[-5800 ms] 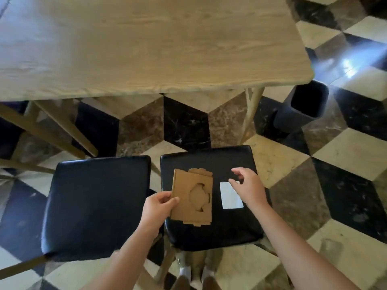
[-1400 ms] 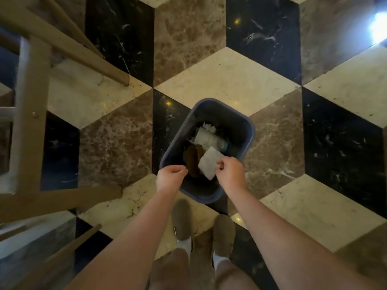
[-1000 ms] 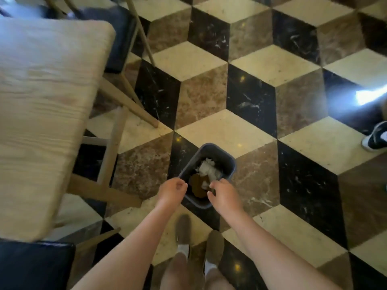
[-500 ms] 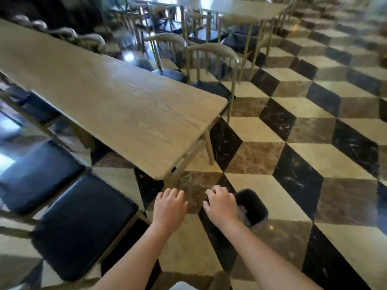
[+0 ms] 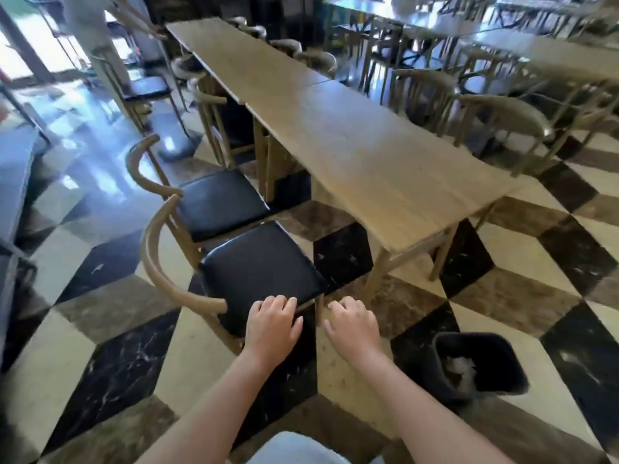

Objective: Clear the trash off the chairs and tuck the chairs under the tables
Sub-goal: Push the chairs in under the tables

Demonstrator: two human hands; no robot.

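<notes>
Left hand and right hand empty, fingers loosely curled, beside near chair pulled out from counter, bin right.

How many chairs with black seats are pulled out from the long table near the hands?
2. The near chair stands right in front of the hands. The second chair stands just beyond it, side by side. More chairs farther along are tucked in or blurred.

Your left hand and right hand reach forward side by side, palms down, fingers loosely curled, both empty, forearms bare and extended.
</notes>
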